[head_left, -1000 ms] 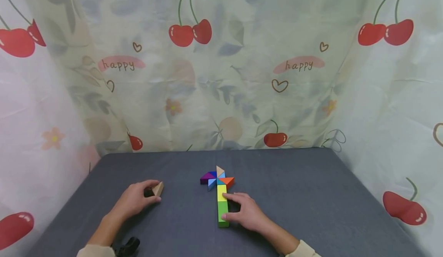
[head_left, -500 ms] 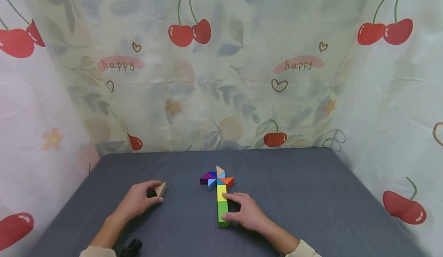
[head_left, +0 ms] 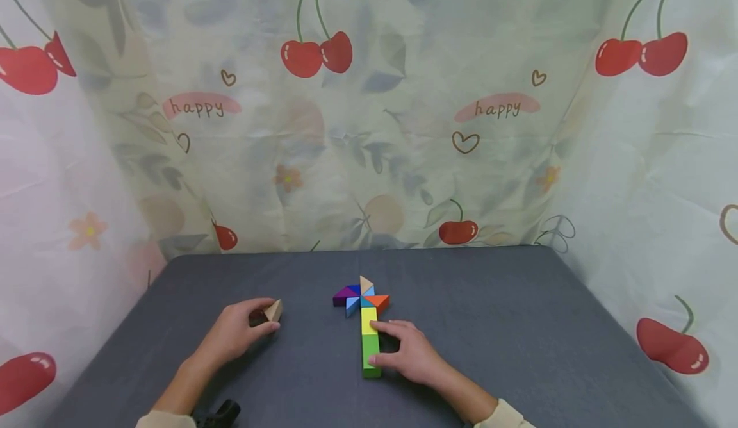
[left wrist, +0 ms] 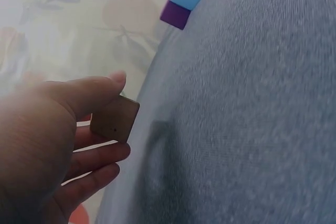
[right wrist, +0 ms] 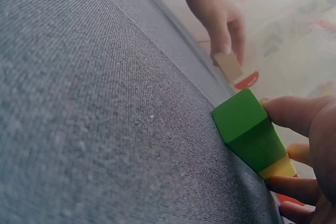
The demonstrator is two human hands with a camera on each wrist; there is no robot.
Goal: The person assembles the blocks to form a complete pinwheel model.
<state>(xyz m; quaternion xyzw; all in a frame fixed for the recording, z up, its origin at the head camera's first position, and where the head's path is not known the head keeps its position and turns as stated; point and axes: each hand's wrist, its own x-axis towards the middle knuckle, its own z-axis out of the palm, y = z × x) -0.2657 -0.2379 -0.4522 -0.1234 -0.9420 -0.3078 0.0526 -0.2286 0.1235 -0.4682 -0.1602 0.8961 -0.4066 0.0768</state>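
My left hand (head_left: 233,332) pinches a plain wooden triangular block (head_left: 274,311) between thumb and fingers, left of a row of coloured blocks. In the left wrist view, that wooden block (left wrist: 115,119) shows a flat face, held close over the cloth. My right hand (head_left: 412,354) rests on the row's stem, its thumb on the green block (head_left: 371,351) and a finger on the yellow block (head_left: 369,319). Above the stem lies a pinwheel of small triangles, among them a purple block (head_left: 343,295), an orange block (head_left: 378,302) and a natural wood block (head_left: 366,284).
Dark grey cloth (head_left: 490,325) covers the table. Behind and on both sides hangs a pale curtain (head_left: 403,159) printed with cherries and flowers. A black object (head_left: 221,414) shows by the left wrist.
My left hand has moved slightly to the right with the wooden block, which has turned a little in its fingers. My right hand and the coloured blocks have stayed in place.
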